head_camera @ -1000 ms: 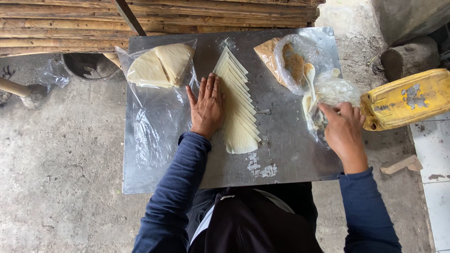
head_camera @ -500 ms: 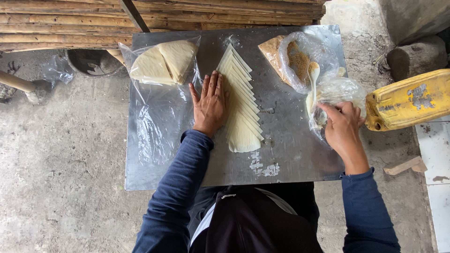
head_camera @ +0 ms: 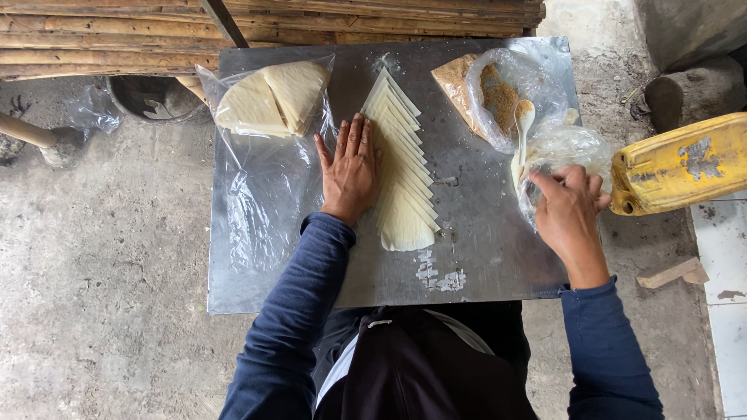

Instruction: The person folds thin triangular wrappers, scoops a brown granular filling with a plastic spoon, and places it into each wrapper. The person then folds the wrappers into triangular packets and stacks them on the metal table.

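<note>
A dull grey metal sheet (head_camera: 482, 257) serves as the worktop, smooth and lightly smeared, with a patch of white floury residue near its near edge. Down the middle of the sheet lies a row of pale wrappers (head_camera: 402, 167), thin cream-coloured triangles overlapped like roof tiles, narrowest at the far end and widest toward the person. The left hand (head_camera: 350, 169) lies flat and spread open on the sheet, fingers together and straight, its edge touching the left side of that row and holding nothing. To the left of the row, on a crinkled clear plastic sheet (head_camera: 261, 202), sits a stack of folded dough (head_camera: 268, 97), soft-looking and wedge-shaped. To the right of the row, at the far corner of the metal sheet, an open clear bag (head_camera: 517, 89) holds a crumbly brown filling (head_camera: 498, 93), with a white spoon (head_camera: 523, 120) resting in its mouth. Nearer along the right edge, the right hand (head_camera: 568, 210) is curled with thumb and fingers pinched into a second, filmy plastic bag (head_camera: 568, 148); what that bag holds is hard to make out through the glare. Just off the sheet's right edge lies a scuffed yellow plastic can (head_camera: 685, 163) on its side. Beyond the far edge run rough bamboo slats (head_camera: 117, 31), and the floor around is bare concrete.
</note>
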